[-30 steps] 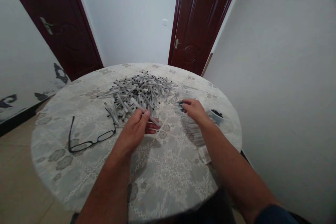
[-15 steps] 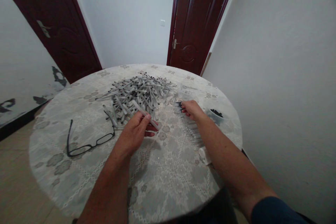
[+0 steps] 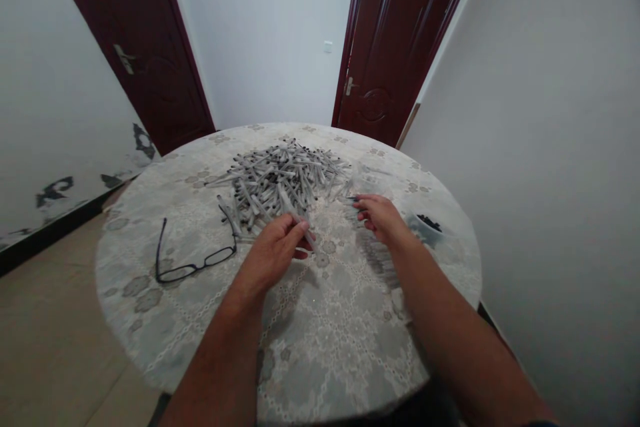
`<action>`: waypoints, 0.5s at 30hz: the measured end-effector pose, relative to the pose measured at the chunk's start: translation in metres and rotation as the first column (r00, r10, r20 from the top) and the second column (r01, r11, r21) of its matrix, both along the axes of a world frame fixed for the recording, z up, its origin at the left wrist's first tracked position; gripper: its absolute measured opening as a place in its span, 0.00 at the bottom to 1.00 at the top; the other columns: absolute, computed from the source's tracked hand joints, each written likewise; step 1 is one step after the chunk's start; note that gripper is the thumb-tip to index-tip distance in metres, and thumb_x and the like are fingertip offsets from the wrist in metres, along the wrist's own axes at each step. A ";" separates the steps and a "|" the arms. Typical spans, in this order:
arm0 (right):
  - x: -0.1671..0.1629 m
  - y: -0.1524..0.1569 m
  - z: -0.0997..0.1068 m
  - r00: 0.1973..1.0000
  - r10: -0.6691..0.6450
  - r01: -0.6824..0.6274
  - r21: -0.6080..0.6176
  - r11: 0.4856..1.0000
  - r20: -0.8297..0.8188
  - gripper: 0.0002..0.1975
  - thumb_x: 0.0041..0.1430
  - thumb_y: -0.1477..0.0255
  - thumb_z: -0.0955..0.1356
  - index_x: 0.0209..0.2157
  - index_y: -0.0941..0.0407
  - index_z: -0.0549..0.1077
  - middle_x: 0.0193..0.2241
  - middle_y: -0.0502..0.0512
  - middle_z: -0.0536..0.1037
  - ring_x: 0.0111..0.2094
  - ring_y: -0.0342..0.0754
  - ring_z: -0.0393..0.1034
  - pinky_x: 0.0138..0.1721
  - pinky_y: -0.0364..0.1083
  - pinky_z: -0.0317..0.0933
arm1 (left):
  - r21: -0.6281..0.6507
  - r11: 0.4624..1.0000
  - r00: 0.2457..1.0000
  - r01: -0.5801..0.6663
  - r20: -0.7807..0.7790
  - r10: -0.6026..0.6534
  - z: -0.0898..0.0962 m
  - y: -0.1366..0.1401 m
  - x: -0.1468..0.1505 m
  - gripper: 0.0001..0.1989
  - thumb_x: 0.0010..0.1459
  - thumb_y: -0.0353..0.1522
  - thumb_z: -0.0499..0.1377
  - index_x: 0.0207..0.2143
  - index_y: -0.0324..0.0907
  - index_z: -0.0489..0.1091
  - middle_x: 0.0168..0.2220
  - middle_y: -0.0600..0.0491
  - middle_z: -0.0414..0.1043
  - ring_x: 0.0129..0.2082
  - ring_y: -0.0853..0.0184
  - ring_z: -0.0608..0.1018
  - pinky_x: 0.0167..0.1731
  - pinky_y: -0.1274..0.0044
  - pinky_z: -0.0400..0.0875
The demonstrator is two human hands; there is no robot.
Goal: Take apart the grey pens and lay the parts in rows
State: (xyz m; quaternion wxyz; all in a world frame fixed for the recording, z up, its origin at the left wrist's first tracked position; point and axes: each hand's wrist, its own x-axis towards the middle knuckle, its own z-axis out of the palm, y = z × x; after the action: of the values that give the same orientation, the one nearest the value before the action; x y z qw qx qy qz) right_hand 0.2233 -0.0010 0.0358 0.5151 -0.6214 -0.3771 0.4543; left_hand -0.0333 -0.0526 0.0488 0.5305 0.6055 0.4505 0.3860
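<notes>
My left hand (image 3: 280,240) is closed around a whitish, translucent tube (image 3: 286,200), with the thumb on top. The tube slants up and away toward a heap of similar pale tubes with dark ends (image 3: 280,173). Over the right part of the table, my right hand (image 3: 383,217) pinches a thin, dark-tipped stick (image 3: 352,198) between thumb and fingertips; its exact kind is too small to tell. Beneath that hand and forearm lies a row of thin clear sticks (image 3: 377,257), blurred and partly hidden.
Black-framed glasses (image 3: 196,267) lie open at the left of the round table (image 3: 330,360) with its lace-patterned cover. To the right stands a clear tub (image 3: 425,232) holding small black pieces (image 3: 429,222). Clear plastic wrapping (image 3: 367,180) lies behind my right hand.
The view has turned a little to the left. My right hand has drawn slightly away from the dark ends of the thin sticks, pinching one. My left hand keeps its hold on the tube.
</notes>
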 end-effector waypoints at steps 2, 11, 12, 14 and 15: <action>-0.012 -0.017 0.004 0.996 0.084 -0.083 0.088 0.993 -0.013 0.14 0.56 0.69 0.69 0.44 0.58 0.76 0.41 0.58 0.80 0.21 0.38 0.67 0.16 0.38 0.44 | 0.006 0.999 0.999 0.032 -0.026 -0.031 0.001 -0.001 0.001 0.18 0.65 0.47 0.57 0.35 0.41 0.70 0.33 0.49 0.78 0.32 0.62 0.81 0.34 0.70 0.78; -0.055 -0.055 -0.011 0.941 0.338 -0.313 0.338 0.888 -0.016 0.22 0.62 0.55 0.70 0.51 0.55 0.76 0.27 0.47 0.73 0.20 0.39 0.61 0.20 0.39 0.52 | 0.050 0.937 0.927 0.346 -0.171 -0.333 0.001 -0.010 0.003 0.11 0.63 0.36 0.53 0.40 0.42 0.73 0.31 0.53 0.75 0.30 0.66 0.78 0.33 0.74 0.72; -0.056 -0.056 -0.012 0.936 0.353 -0.330 0.338 0.882 -0.008 0.20 0.62 0.56 0.70 0.48 0.56 0.76 0.23 0.45 0.70 0.20 0.39 0.60 0.20 0.39 0.52 | 0.045 0.932 0.919 0.359 -0.190 -0.345 0.001 -0.011 0.003 0.11 0.63 0.35 0.53 0.40 0.42 0.72 0.31 0.53 0.75 0.30 0.66 0.78 0.33 0.74 0.72; -0.057 -0.057 -0.013 0.919 0.393 -0.377 0.334 0.864 0.020 0.16 0.62 0.57 0.71 0.42 0.56 0.76 0.19 0.43 0.67 0.19 0.39 0.58 0.21 0.39 0.52 | 0.069 0.927 0.906 0.368 -0.250 -0.341 0.001 -0.011 0.003 0.10 0.63 0.34 0.52 0.38 0.42 0.72 0.30 0.54 0.73 0.29 0.66 0.77 0.32 0.75 0.70; -0.057 -0.058 -0.013 0.908 0.417 -0.404 0.333 0.852 0.036 0.14 0.61 0.59 0.71 0.40 0.56 0.75 0.19 0.43 0.67 0.19 0.39 0.58 0.21 0.39 0.53 | 0.096 0.926 0.903 0.364 -0.281 -0.326 0.001 -0.011 0.003 0.10 0.63 0.34 0.51 0.36 0.43 0.71 0.28 0.55 0.72 0.28 0.67 0.75 0.32 0.75 0.69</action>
State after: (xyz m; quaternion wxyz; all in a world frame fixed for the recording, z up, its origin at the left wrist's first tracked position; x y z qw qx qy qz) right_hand 0.1659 -0.0595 0.0224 0.5105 -0.4220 -0.5625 0.4949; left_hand -0.0306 -0.0633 0.0500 0.4811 0.7582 0.3720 0.2350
